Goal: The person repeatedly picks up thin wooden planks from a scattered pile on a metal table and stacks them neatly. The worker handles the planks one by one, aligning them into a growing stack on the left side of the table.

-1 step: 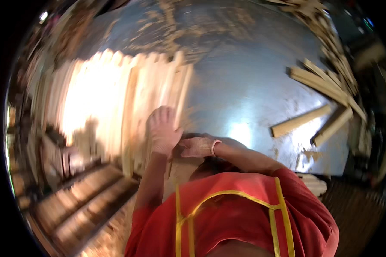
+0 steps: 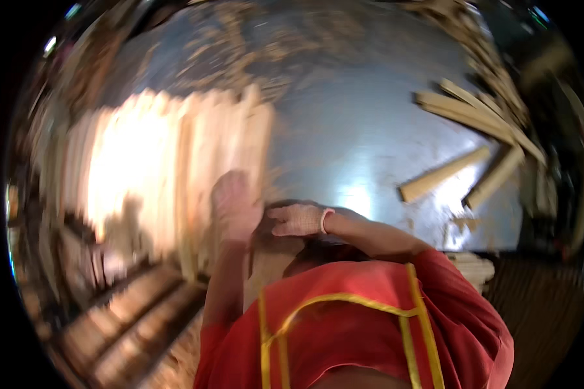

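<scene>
My left hand (image 2: 235,204), in a pale pinkish glove and blurred, lies flat with fingers extended on the right end of a row of wooden strips (image 2: 204,142). These pale strips lie side by side on the metal table, pointing away from me. Just to its right, near the table's front edge, is my gloved right hand (image 2: 298,219). Its fingers point left and the thumb stands a little apart. Nothing shows in its grasp, and the two hands look close but separate.
The blue-grey metal table (image 2: 331,123) carries scattered sawdust at the far side. Several loose wood pieces (image 2: 444,174) lie at the right, beside a heap of thin offcuts (image 2: 486,52). At lower left stands a wooden rack or frame (image 2: 120,311).
The view has shifted, so strips and loose wood appear further left. My left hand stays on the strips and is more blurred; my right hand, now a bit further from it, looks nearly unmoved.
</scene>
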The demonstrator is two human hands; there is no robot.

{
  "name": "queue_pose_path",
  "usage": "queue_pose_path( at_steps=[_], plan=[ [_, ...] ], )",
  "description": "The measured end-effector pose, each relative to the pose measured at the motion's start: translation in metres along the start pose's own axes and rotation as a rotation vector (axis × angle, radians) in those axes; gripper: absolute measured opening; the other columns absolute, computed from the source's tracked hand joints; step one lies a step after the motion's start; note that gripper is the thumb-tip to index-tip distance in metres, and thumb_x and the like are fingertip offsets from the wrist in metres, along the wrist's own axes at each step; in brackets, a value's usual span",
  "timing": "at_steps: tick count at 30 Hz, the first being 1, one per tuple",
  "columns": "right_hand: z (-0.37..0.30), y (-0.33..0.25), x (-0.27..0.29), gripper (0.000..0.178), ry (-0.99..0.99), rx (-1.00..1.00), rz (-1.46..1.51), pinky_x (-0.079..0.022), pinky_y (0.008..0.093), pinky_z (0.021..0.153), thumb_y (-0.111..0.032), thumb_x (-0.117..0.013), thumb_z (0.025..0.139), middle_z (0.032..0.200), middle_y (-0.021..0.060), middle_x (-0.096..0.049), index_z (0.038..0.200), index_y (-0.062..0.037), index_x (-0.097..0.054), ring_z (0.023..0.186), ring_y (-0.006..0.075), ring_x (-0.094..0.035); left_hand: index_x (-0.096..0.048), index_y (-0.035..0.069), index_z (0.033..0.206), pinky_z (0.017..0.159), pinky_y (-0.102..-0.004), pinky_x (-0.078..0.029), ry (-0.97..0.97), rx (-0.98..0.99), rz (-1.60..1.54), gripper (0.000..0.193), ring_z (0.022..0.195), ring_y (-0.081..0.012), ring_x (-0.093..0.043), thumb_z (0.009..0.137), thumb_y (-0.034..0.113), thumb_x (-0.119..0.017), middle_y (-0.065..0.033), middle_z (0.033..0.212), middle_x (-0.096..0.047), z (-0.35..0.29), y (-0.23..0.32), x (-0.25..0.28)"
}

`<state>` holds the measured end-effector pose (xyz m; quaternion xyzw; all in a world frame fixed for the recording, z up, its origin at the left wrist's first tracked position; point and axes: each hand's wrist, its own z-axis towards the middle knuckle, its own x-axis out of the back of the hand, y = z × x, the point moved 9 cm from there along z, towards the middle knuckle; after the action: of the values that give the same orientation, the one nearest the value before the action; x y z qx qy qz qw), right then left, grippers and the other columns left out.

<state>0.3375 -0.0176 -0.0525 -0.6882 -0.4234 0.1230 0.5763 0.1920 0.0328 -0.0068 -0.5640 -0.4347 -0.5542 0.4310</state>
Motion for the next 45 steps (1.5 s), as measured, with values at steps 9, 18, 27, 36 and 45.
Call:
queue_pose_path(
  at_steps=[9, 18, 27, 36, 45],
  plan=[
    [-0.344, 0.152, 0.254, 0.060, 0.162, -0.804, -1.193, -0.053, 0.0440, 0.101, -0.039, -0.081, 0.090, 0.140, 0.0056, -0.068, 0.144, -0.0186, -0.064, 0.123, 0.0280, -0.065, -0.045, 0.010, 0.161, 0.130, -0.0545, -0.028, -0.122, -0.023, 0.108, 0.080, 0.154, -0.0404, -0.038, 0.092, 0.036, -0.074, -0.0182, 0.163, -0.045, 0.010, 0.031, 0.004],
    [-0.379, 0.143, 0.311, 0.060, 0.989, -0.711, -0.632, -0.047, 0.0461, 0.116, -0.037, -0.080, 0.084, 0.134, 0.0120, -0.067, 0.137, -0.0136, -0.063, 0.134, 0.0325, -0.059, -0.045, 0.010, 0.164, 0.119, -0.0536, -0.040, -0.329, -0.487, -0.109, 0.095, 0.143, -0.0403, -0.050, 0.088, 0.053, -0.080, -0.0173, 0.158, -0.052, -0.002, 0.274, -0.020],
    [-0.619, 0.315, 0.303, 0.083, 1.769, -1.112, 0.478, -0.063, 0.0467, 0.094, -0.015, -0.082, 0.080, 0.128, 0.0189, -0.067, 0.153, -0.0063, -0.043, 0.111, 0.0366, -0.072, -0.053, 0.014, 0.158, 0.101, -0.0505, -0.052, -0.437, -0.428, -0.145, 0.082, 0.115, -0.0362, -0.064, 0.088, 0.046, -0.081, -0.0128, 0.123, -0.064, 0.005, 0.312, -0.036],
    [-0.293, 0.144, 0.096, 0.101, 1.322, -0.003, 1.375, -0.048, 0.0416, 0.116, 0.002, -0.071, 0.086, 0.153, 0.0190, -0.052, 0.172, -0.0063, -0.018, 0.140, 0.0301, -0.052, -0.060, 0.001, 0.147, 0.096, -0.0307, -0.056, -1.053, 0.353, -1.674, 0.040, 0.110, -0.0147, -0.067, 0.109, 0.013, -0.062, -0.0058, 0.125, -0.070, -0.023, 0.295, -0.031],
    [-0.127, 0.104, 0.054, 0.104, 0.318, -0.330, 0.668, -0.055, 0.0435, 0.106, -0.037, -0.079, 0.092, 0.131, 0.0335, -0.070, 0.164, 0.0087, -0.020, 0.121, 0.0378, -0.070, -0.042, 0.007, 0.164, 0.111, -0.0399, -0.051, -0.748, 0.259, -1.471, 0.074, 0.132, -0.0241, -0.061, 0.100, 0.026, -0.074, -0.0116, 0.147, -0.062, -0.075, 0.150, -0.049]
  ],
)
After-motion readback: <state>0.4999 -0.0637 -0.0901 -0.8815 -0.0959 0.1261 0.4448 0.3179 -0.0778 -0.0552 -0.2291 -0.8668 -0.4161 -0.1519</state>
